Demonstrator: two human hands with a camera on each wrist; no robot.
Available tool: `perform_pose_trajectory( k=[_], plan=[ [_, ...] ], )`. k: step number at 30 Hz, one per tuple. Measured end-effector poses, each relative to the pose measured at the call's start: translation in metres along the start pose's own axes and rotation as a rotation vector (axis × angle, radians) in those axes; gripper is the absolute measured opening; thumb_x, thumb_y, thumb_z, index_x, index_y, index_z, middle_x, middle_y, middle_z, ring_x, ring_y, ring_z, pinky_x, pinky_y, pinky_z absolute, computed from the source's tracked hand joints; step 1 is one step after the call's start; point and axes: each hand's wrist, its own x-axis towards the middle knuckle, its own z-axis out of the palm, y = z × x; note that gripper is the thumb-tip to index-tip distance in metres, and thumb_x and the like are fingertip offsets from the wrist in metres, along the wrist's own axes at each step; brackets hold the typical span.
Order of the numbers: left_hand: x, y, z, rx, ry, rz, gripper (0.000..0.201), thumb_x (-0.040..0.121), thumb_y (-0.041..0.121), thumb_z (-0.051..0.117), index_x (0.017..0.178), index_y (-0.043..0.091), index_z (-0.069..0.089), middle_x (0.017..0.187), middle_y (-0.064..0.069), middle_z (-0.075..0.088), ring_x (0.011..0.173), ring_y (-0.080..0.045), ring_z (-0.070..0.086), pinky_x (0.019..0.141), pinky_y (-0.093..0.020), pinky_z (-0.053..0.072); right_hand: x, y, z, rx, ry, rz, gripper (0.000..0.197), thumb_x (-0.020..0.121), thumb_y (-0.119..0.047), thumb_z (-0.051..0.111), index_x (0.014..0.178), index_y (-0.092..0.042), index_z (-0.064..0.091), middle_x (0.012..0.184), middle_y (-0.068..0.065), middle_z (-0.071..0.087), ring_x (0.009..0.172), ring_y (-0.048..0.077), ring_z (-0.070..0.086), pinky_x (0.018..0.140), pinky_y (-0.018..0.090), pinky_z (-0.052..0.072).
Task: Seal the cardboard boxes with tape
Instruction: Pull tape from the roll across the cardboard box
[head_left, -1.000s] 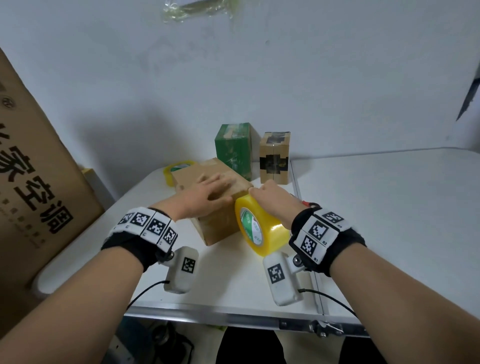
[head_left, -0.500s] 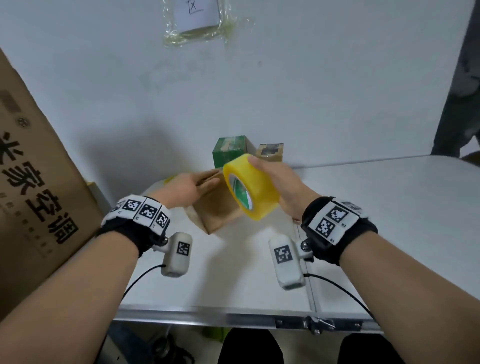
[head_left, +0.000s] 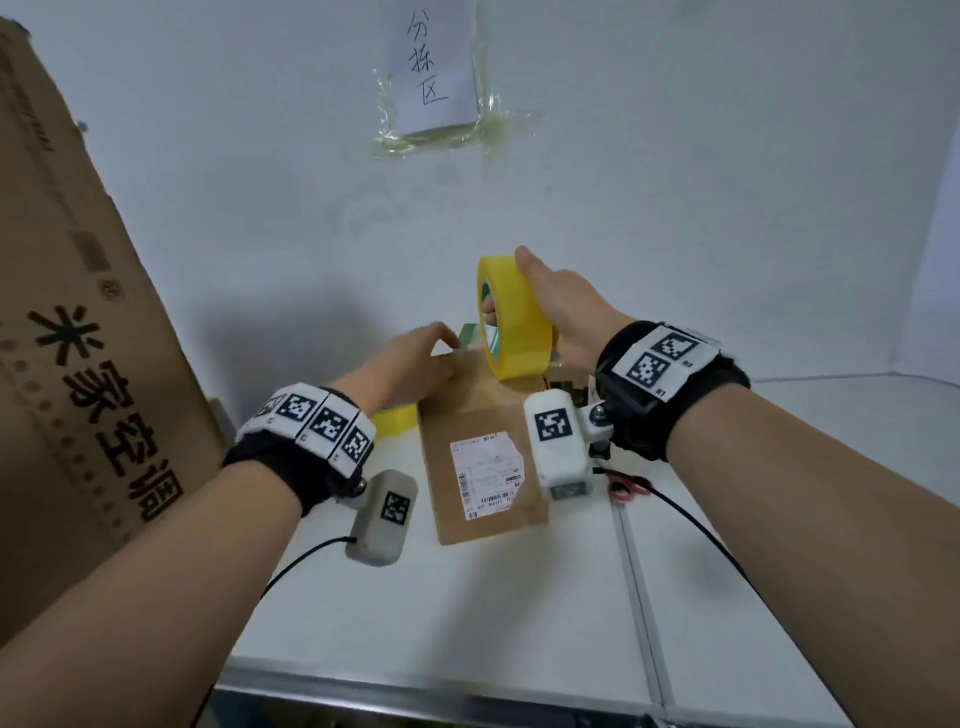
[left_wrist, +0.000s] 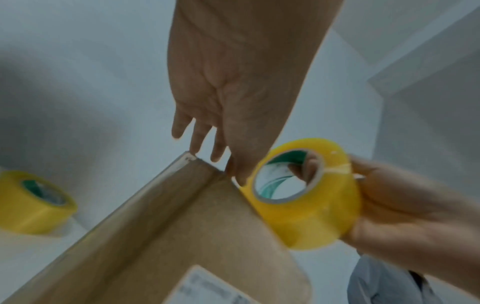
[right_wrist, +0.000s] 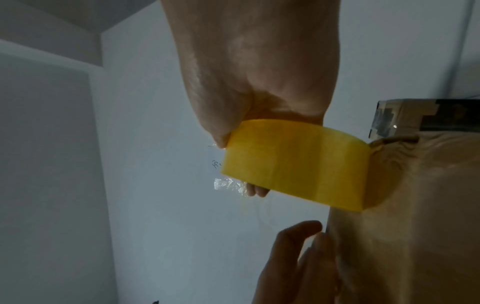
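Both hands (head_left: 410, 364) on tape roll (head_left: 514, 317), box (head_left: 483, 447).

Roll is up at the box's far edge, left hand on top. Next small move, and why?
Probably draw the tape roll toward the near edge: the right hand grips it over the cardboard box, and the left hand rests at the far edge, seemingly anchoring the tape end.

1. A cardboard box (head_left: 483, 467) stands on the table (head_left: 467, 613).
2. The tape roll (head_left: 514, 319) is above the box's far right end.
3. A second roll (left_wrist: 33, 202) lies left of the box.
4. A large carton (head_left: 78, 364) stands far left.
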Motion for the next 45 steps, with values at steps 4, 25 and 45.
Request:
perform_pose_trajectory(
  k=[4, 25, 45],
  plan=[
    [-0.012, 0.004, 0.015, 0.127, -0.274, 0.136, 0.071, 0.090, 0.064, 0.042, 0.151, 0.033, 0.025, 0.158, 0.001, 0.025, 0.147, -0.032, 0.014, 0.118, -0.043, 0.020, 0.007, 0.006, 0.006, -0.071, -0.013, 0.015, 0.071, 0.101, -0.055, 0.034, 0.108, 0.009, 0.066, 0.085, 0.015, 0.072, 0.072, 0.023, 0.070, 0.075, 0.035, 0.058],
    [0.026, -0.008, 0.040, 0.193, -0.139, 0.116, 0.042, 0.093, 0.041, 0.055, 0.128, 0.016, 0.052, 0.121, -0.009, 0.060, 0.106, -0.030, 0.058, 0.094, -0.041, 0.045, -0.032, 0.048, 0.014, -0.050, 0.107, 0.198, 0.068, 0.087, -0.061, 0.049, 0.125, -0.005, 0.058, 0.105, 0.015, 0.071, 0.096, 0.030, 0.068, 0.095, 0.045, 0.053],
    [0.024, 0.004, 0.037, 0.207, -0.150, 0.071, 0.079, 0.087, 0.062, 0.053, 0.150, 0.019, 0.032, 0.138, -0.010, 0.052, 0.117, -0.029, 0.054, 0.089, -0.032, 0.042, -0.054, 0.149, 0.005, -0.153, 0.102, 0.369, 0.101, 0.067, -0.083, 0.041, 0.133, -0.007, 0.054, 0.114, 0.012, 0.070, 0.104, 0.029, 0.067, 0.096, 0.046, 0.052]
  ],
)
